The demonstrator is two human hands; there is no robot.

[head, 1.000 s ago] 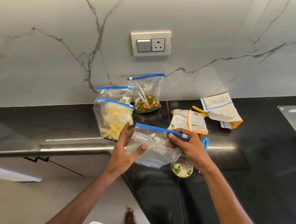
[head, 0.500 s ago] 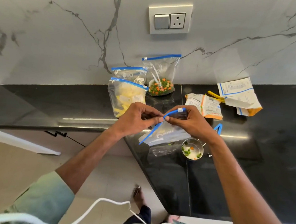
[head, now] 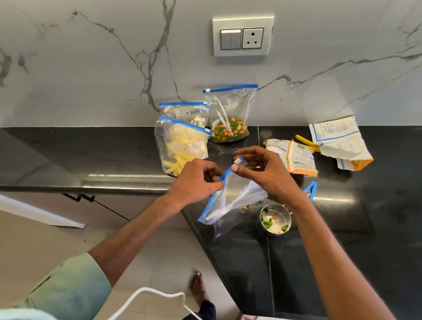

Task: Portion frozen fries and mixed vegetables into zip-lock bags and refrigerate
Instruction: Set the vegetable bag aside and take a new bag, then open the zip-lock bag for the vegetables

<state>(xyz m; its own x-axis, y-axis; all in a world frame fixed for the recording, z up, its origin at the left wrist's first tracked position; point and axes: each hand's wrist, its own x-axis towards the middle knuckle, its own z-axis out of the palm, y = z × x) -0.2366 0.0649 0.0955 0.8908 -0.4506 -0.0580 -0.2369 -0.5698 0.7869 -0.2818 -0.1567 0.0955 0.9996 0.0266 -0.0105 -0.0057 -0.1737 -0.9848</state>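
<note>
Head view: L hand [head: 193, 181] & R hand [head: 266, 173] both pinch empty zip-lock bag [head: 237, 196] by its blue zip strip [head: 211, 206]. Film's prob light, limp, slippery; best held at that stiffer strip.

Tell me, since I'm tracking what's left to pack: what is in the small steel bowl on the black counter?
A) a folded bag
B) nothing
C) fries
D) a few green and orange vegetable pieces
D: the steel bowl holds only a few green and orange vegetable pieces.
</note>
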